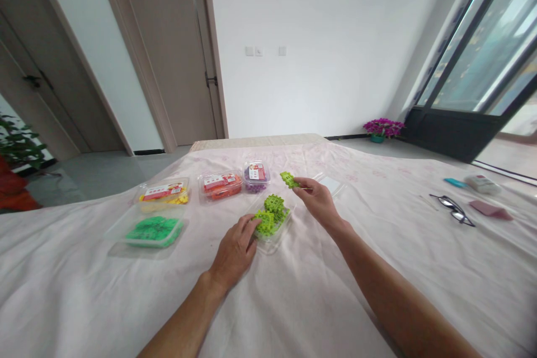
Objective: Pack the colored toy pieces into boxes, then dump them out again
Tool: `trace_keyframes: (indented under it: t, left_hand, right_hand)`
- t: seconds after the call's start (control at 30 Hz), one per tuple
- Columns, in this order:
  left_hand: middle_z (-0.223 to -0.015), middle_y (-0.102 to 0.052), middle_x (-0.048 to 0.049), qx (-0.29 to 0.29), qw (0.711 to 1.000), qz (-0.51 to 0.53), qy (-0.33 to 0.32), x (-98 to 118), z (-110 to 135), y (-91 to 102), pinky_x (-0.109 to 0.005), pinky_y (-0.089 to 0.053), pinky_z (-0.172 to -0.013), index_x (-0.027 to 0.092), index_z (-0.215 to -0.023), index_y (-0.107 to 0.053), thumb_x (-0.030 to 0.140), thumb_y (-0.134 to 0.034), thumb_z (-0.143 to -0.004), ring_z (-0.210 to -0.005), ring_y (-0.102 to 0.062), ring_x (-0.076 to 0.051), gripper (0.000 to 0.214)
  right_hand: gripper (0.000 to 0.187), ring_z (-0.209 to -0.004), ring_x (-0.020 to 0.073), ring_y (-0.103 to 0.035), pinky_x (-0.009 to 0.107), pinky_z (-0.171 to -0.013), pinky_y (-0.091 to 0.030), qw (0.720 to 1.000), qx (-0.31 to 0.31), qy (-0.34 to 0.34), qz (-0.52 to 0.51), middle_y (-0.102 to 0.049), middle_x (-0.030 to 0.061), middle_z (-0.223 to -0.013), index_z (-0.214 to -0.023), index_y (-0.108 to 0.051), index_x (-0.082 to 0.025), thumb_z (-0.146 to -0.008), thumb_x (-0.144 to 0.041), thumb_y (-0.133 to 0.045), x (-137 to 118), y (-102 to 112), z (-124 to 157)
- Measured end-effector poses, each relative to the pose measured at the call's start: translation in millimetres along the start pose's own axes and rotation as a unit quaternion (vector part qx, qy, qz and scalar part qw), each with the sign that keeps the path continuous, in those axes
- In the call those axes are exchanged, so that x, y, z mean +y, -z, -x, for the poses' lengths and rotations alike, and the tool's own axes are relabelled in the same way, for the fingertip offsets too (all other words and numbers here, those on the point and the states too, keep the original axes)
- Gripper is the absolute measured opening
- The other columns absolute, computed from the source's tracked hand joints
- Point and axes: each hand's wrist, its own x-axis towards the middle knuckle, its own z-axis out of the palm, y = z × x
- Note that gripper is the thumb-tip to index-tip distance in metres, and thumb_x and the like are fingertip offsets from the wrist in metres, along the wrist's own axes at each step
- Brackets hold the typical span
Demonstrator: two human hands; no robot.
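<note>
A clear plastic tray (272,243) of light green building pieces (274,204) sits on the cloth-covered table in front of me. My left hand (235,251) rests at the tray's left edge, fingers closed on a light green piece (263,222) inside it. Raised just behind the tray, my right hand (319,198) pinches another light green piece (288,179) between thumb and fingers. A clear lid (331,184) lies just beyond the right hand.
To the left stand boxes of dark green (154,231), yellow (164,193), orange (221,184) and purple (255,175) pieces. Glasses (453,210), a teal item (455,183) and small packets (482,183) lie at the right. A pale pink cloth (293,302) covers the table.
</note>
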Motion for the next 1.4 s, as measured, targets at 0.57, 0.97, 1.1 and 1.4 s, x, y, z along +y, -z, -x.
trace_keyframes:
  t: [0.57, 0.97, 1.1, 1.4]
  left_hand:
    - [-0.14, -0.05, -0.012, 0.016, 1.0, 0.009, -0.009, -4, 2, -3.7, -0.046, -0.045, -0.108, 0.022, -0.141, -0.035, 0.008, -0.048, -0.085, -0.129, -0.051, -0.024, 0.059]
    - [-0.147, -0.043, -0.0094, 0.005, 1.0, 0.0, -0.016, 1, 1, 2.6, -0.044, -0.048, -0.107, 0.028, -0.143, -0.039, 0.006, -0.047, -0.086, -0.13, -0.051, -0.023, 0.062]
    - [-0.145, -0.045, -0.0094, 0.008, 1.0, -0.01, -0.01, 3, 0, 3.7, -0.044, -0.049, -0.105, 0.027, -0.135, -0.046, 0.003, -0.046, -0.085, -0.129, -0.052, -0.023, 0.056]
    - [-0.143, -0.046, -0.0113, 0.031, 1.0, 0.006, 0.0, 2, 0, 0.1, -0.045, -0.046, -0.11, 0.022, -0.13, -0.046, 0.004, -0.045, -0.085, -0.131, -0.05, -0.023, 0.049]
  right_hand:
    - [0.013, -0.089, 0.0193, -0.066, 0.029, -0.08, -0.047, 0.947, -0.231, 0.125, 0.185, -0.073, 0.002, -0.093, -0.093, -0.073, -0.023, -0.08, -0.024, -0.071, -44, -16, 37]
    - [0.015, -0.085, 0.0186, -0.067, 0.03, -0.079, -0.05, 0.979, -0.132, 0.099, 0.121, -0.073, 0.0035, -0.093, -0.095, -0.072, -0.021, -0.082, -0.022, -0.067, -25, -21, 33]
    - [0.018, -0.102, 0.0233, -0.065, 0.038, -0.093, -0.047, 0.967, -0.115, 0.111, 0.2, -0.073, 0.007, -0.106, -0.103, -0.071, -0.022, -0.087, -0.025, -0.062, -10, -16, 26]
    - [0.012, -0.093, 0.0194, -0.066, 0.034, -0.091, -0.047, 0.957, -0.151, 0.212, 0.126, -0.075, 0.0033, -0.097, -0.094, -0.072, -0.024, -0.091, -0.026, -0.06, -21, -18, 32]
